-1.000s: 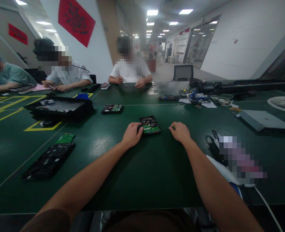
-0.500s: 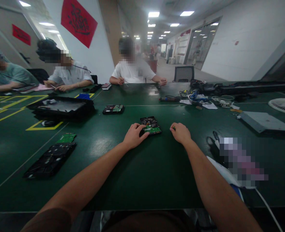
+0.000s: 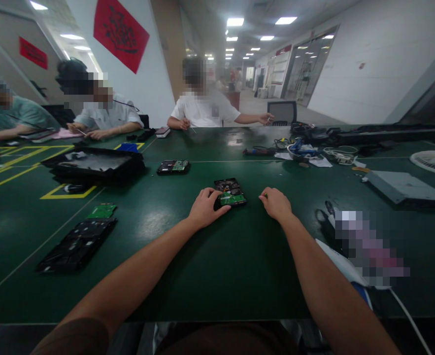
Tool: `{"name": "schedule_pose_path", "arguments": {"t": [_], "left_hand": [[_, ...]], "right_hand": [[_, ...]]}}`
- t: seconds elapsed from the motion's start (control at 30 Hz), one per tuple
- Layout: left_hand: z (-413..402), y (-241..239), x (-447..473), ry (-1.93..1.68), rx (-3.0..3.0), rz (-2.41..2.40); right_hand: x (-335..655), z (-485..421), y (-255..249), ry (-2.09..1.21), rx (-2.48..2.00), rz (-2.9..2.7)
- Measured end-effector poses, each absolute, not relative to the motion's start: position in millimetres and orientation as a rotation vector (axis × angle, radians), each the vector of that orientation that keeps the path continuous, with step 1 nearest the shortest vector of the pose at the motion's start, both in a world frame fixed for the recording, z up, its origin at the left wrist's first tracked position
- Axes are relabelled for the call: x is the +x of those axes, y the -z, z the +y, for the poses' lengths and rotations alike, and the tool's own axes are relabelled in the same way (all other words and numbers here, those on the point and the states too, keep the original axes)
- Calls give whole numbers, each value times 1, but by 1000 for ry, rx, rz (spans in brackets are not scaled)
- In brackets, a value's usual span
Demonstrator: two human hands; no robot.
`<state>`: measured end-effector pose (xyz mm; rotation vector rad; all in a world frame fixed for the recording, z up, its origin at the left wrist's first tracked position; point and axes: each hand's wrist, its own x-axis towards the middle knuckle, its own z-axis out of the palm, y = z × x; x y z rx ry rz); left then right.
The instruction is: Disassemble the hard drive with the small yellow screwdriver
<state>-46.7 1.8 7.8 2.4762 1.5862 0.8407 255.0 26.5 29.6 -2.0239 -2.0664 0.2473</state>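
Observation:
A hard drive (image 3: 230, 186) lies on the green table in front of me, its green circuit board facing up at the near end. My left hand (image 3: 204, 207) grips its left side, fingers on the edge and thumb along the near corner. To the right of the drive, and apart from it, my right hand (image 3: 276, 203) rests on the table with its fingers closed in a pinch. A tiny greenish bit shows at the fingertips, too small to name.
Farther left lie a second hard drive (image 3: 173, 167), a black tray (image 3: 93, 162), a loose green circuit board (image 3: 102, 211) and black drive housings (image 3: 77, 245). A grey metal case (image 3: 405, 187) and cables (image 3: 300, 149) are on the right. Across the table sits a person (image 3: 202, 108).
The person opposite has stretched an arm out to the right. My left thumb has shifted slightly to the right; my right hand and the hard drive stay in place.

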Motion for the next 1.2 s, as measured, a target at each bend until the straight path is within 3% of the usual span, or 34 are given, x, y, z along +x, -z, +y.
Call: {"name": "schedule_pose_path", "arguments": {"t": [0.27, 0.5, 0.73, 0.93, 1.2], "left_hand": [[2, -8, -45, -732, 2450, 1600], [0, -9, -45, -656, 2471, 1616], [-9, -4, -39, -681, 2606, 1571], [-17, -6, -27, -812, 2595, 1522], [-18, -17, -27, -1164, 2601, 1269]], "right_hand": [[252, 25, -32, -253, -2025, -2074], [248, 17, -45, -60, -1990, -2025], [219, -2, -60, 76, -1662, -2127], [196, -11, -54, 1, -1232, -2286], [176, -20, -48, -8, -1135, -2382]]}}
